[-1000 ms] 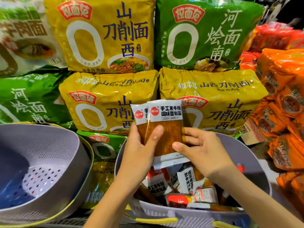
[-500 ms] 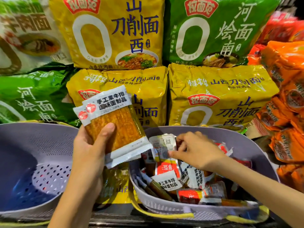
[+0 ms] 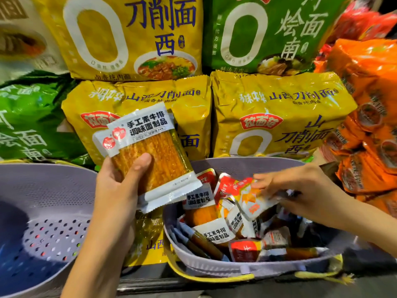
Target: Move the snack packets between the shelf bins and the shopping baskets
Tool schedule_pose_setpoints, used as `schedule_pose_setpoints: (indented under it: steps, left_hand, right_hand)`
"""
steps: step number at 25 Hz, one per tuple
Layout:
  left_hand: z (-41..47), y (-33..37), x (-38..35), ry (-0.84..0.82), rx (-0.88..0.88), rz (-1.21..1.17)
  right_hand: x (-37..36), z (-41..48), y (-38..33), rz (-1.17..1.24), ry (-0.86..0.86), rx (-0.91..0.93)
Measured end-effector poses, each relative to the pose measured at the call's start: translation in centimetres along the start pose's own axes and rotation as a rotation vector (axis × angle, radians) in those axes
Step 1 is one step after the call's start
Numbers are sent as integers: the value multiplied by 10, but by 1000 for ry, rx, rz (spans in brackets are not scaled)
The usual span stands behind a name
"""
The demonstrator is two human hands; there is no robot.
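Noodle bags crowd the shelf [image 3: 150, 283] behind: yellow noodle bags [image 3: 279, 108] directly behind the grip, green bags [image 3: 268, 35] above and to its right, orange packs [image 3: 369, 104] beyond the other hand. The left hand [image 3: 116, 190] grips two snack packets [image 3: 150, 151], overlapped and tilted, with the thumb curled across the front and the fingers behind. Down and left of that grip sits a perforated lavender basket [image 3: 43, 190]. Down and right of it, a second basket [image 3: 214, 267] with a yellow handle holds loose packets [image 3: 214, 233] in a jumble. The right hand [image 3: 300, 190] reaches into that basket, fingers pinching a small packet [image 3: 253, 201] atop the pile; blur hides whether the packet is lifted clear.
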State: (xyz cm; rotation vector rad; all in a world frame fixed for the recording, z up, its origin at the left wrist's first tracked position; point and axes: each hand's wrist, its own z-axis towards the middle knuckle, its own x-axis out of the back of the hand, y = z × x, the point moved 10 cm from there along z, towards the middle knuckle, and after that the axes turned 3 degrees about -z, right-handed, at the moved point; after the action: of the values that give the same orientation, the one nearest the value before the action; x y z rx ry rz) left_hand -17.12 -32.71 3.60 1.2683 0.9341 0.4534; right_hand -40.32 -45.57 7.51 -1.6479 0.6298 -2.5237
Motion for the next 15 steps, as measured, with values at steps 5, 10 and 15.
schedule_pose_setpoints:
  steps: [5, 10, 15]
  left_hand:
    - [2, -2, -11, -11, -12, 10]
    - [2, 1, -15, -16, -22, 4]
    - [-1, 1, -14, -26, -8, 0]
  right_hand:
    - [-55, -30, 2, -168, -414, 82]
    - [-28, 6, 28, 50, -220, -214]
    - [-64, 38, 62, -156, -242, -469]
